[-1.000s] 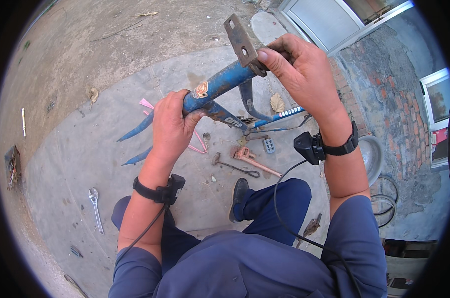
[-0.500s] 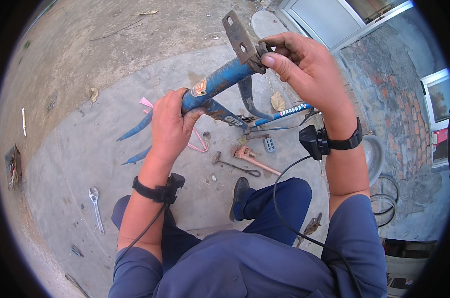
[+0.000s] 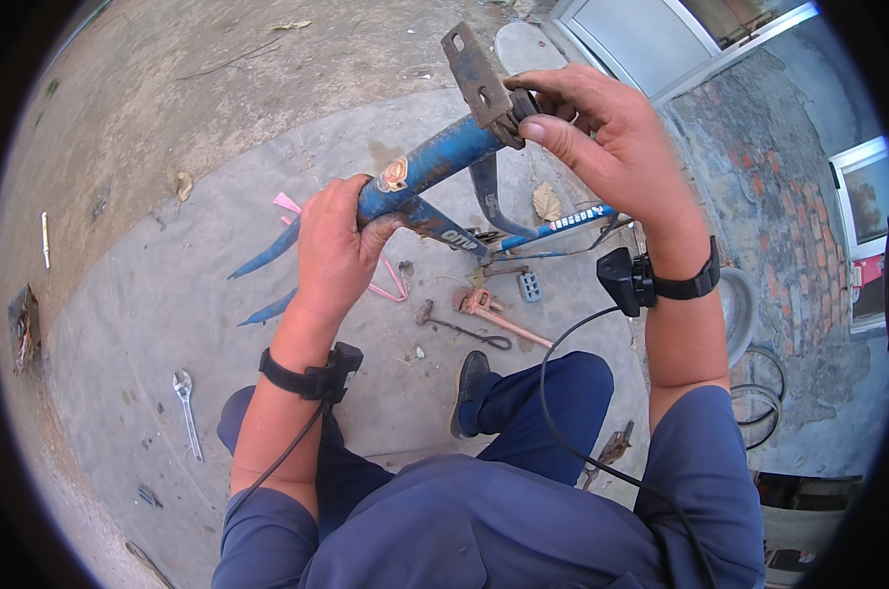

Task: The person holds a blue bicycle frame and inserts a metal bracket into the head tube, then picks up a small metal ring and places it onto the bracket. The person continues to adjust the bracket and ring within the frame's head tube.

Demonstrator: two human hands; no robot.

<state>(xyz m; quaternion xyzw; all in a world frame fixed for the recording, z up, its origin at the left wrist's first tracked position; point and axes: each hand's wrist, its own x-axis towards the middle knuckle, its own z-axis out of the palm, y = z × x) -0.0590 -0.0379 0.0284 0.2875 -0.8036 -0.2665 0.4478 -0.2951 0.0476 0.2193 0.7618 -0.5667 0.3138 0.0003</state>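
We hold a blue bicycle frame (image 3: 435,162) up above the concrete floor (image 3: 170,294), over our knees. Our left hand (image 3: 335,250) is wrapped tight around the blue tube, fingers closed over it just below a worn badge on the paint, where a second blue tube branches away downward. Our right hand (image 3: 611,147) is at the upper end of the tube, its thumb and fingers pinched on a small dark round part (image 3: 523,103) that sits against a rusty flat metal plate (image 3: 474,74) with holes in it. We cannot tell whether that part is loose or fixed to the tube end. Both wrists carry black bands with small black units, and thin cables run from them back toward our body.

On the floor beneath the frame lie two blue fork-like blades (image 3: 268,257) pointing to the left, a pink strip (image 3: 386,285) partly hidden by our left hand, a hammer (image 3: 459,327), a reddish pipe wrench (image 3: 498,312) just beside it, and a small grey pedal block (image 3: 530,286). A dry leaf (image 3: 546,201) lies near another blue tube (image 3: 562,228). Well apart to the left, a silver spanner (image 3: 186,407) rests on the concrete. To the right, tyres (image 3: 749,334) lie against a brick wall (image 3: 768,167).
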